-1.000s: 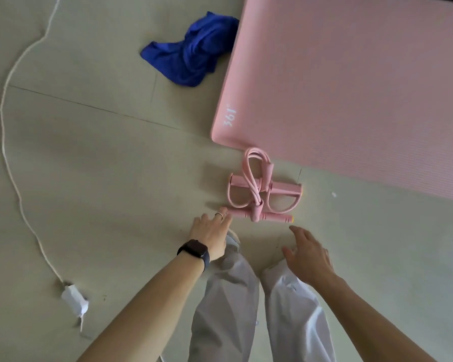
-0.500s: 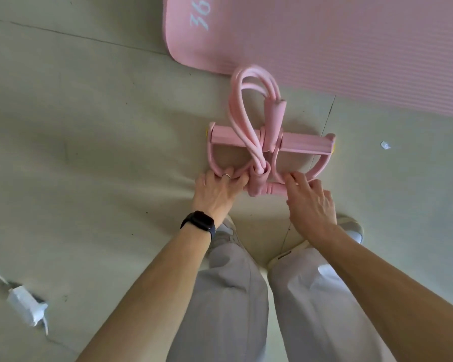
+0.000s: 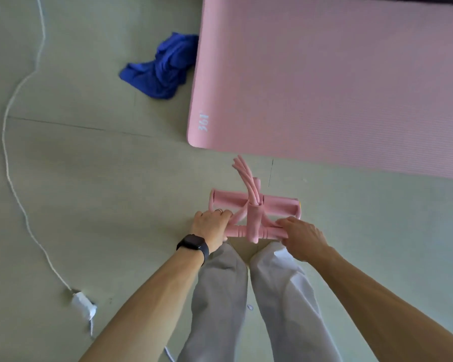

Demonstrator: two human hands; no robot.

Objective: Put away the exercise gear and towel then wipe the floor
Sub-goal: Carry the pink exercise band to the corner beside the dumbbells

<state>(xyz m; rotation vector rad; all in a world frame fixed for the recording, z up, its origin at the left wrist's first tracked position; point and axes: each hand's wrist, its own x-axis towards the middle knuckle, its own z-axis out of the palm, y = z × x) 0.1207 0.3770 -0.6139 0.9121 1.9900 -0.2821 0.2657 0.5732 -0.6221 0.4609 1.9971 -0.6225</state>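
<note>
A pink pedal resistance puller (image 3: 255,205) is lifted off the floor in front of my legs. My left hand (image 3: 211,227) grips the left end of its handle bar. My right hand (image 3: 302,236) grips the right end. Its foot bar and tubes hang just beyond my hands. A pink exercise mat (image 3: 324,74) lies flat on the floor ahead to the right. A crumpled blue towel (image 3: 162,66) lies on the floor at the mat's left edge.
A white cable (image 3: 11,158) curves along the left side of the grey-green floor (image 3: 89,192) and ends at a white plug (image 3: 83,305) near my left arm. My legs in light trousers (image 3: 246,296) stand below my hands.
Both hands reached down and closed on the puller's handle bar, then lifted it off the floor. The view rose, bringing the towel and more of the mat back into sight.
</note>
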